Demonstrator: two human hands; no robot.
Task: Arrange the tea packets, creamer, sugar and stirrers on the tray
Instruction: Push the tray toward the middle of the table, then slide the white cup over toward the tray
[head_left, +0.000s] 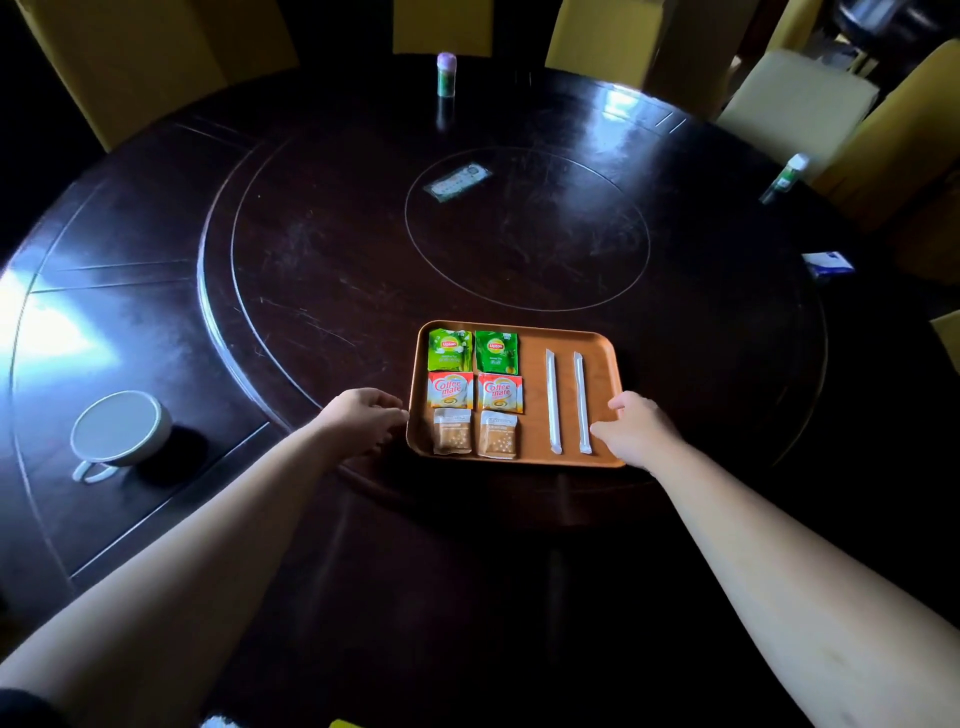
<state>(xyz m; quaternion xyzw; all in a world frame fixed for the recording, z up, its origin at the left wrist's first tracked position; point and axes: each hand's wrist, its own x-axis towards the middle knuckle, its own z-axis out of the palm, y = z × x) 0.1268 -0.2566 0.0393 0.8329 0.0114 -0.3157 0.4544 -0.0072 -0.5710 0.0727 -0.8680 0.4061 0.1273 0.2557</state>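
Tray (530, 457), wooden and stiff, is flanked by a loosely open, empty left hand (363, 415) and right hand (636, 426); its light sachets (451, 393) and stirrers (553, 400) would likely slide, so side rims are best gripped.

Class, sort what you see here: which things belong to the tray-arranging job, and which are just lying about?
Job: tray, tea packets, creamer sachets, sugar sachets, stirrers.
Lying about: white cup, purple-capped bottle, flat packet, green bottle.
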